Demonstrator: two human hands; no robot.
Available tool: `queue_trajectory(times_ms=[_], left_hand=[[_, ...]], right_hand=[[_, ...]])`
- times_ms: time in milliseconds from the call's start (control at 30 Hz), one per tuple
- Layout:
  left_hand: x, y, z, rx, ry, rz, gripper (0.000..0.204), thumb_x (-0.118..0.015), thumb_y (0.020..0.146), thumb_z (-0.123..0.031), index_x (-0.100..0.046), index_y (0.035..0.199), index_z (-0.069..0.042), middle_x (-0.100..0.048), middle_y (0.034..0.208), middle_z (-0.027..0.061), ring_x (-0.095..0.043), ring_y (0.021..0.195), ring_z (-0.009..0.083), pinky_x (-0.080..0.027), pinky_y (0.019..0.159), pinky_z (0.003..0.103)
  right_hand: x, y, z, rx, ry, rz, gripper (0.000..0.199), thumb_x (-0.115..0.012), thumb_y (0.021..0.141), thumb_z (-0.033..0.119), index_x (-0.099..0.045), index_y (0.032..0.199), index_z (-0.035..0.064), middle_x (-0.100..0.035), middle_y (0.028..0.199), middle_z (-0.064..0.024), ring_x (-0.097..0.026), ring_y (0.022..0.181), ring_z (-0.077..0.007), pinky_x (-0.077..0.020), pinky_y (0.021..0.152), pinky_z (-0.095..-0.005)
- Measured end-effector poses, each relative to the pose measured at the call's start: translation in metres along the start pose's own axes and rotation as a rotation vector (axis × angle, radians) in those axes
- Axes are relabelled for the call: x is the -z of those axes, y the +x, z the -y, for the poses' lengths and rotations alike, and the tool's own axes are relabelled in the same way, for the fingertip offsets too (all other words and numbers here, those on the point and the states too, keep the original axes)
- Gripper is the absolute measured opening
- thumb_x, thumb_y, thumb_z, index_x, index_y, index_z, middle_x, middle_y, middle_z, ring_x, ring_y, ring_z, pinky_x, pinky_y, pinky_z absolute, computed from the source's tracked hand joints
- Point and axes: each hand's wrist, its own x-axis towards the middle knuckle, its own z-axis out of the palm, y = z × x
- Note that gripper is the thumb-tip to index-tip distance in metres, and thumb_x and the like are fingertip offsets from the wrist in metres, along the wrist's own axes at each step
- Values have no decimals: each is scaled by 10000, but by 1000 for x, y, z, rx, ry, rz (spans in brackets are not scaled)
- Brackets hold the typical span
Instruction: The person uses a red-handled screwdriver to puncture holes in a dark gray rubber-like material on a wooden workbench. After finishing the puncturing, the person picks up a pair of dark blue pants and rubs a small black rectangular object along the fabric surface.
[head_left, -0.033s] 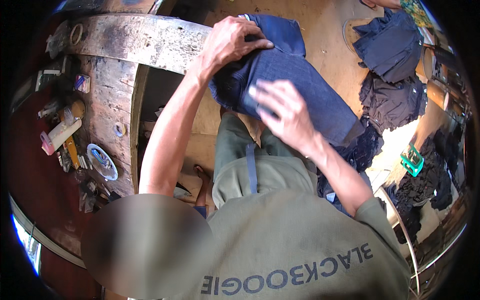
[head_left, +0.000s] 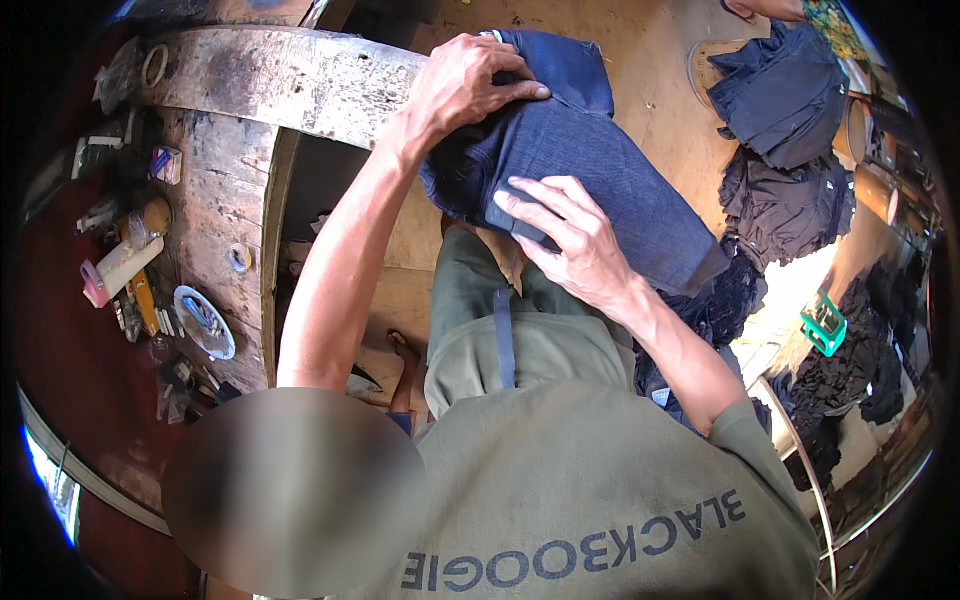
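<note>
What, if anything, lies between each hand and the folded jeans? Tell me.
Nothing visible. The left hand lies flat on the far end of the folded dark blue jeans, and the right hand presses on their near side. Both touch the cloth directly.

There is one view, from a camera worn on the head. It looks almost straight down and sits close above the person's shirt [head_left: 600, 500] and two arms. It faces a worn wooden bench [head_left: 215, 200] ahead. The floor [head_left: 660, 90] lies farther off. The bent dark rim is hard to make out.
</note>
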Motion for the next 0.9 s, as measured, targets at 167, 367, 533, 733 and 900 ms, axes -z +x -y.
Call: queue_trajectory(times_ms=[167, 367, 533, 733, 900], left_hand=[[1, 5, 4, 128, 6, 123, 453, -822, 931, -529, -846, 960, -78, -813, 978, 112, -781, 936, 322, -631, 853, 439], [0, 5, 8, 34, -30, 59, 475, -819, 928, -543, -832, 937, -68, -797, 953, 122, -770, 941, 334, -622, 853, 453], [-1, 4, 7, 24, 4, 63, 455, -818, 943, -517, -829, 942, -62, -798, 951, 126, -773, 937, 334, -622, 847, 460], [0, 4, 3, 41, -13, 71, 458, -819, 938, -525, -829, 944, -67, -799, 949, 121, -775, 927, 332, -622, 829, 447], [-1, 6, 5, 30, 38, 85, 469, -813, 943, -536, -827, 961, -67, -799, 955, 119, -775, 925, 331, -622, 845, 439]], right_hand=[[6, 21, -17, -83, -63, -321, 520, -905, 808, 51, -794, 1314, 89, -794, 1304, -135, -728, 1198, -303, -589, 1060, -431], [3, 11, -26, -22, 54, -236, 521, -924, 796, 94, -805, 1302, 133, -787, 1294, -124, -719, 1124, -293, -612, 1022, -418], [-3, 0, -21, 106, -64, -167, 500, -921, 796, 83, -814, 1280, 146, -801, 1250, -109, -712, 1131, -287, -607, 1031, -441], [16, 13, -34, -48, -74, -380, 512, -909, 827, 125, -803, 1325, 176, -793, 1264, -113, -715, 1126, -286, -608, 1003, -431], [-7, -22, -20, 128, 227, -47, 502, -933, 777, 99, -831, 1263, 179, -791, 1283, -89, -715, 1132, -285, -596, 1075, -446]])
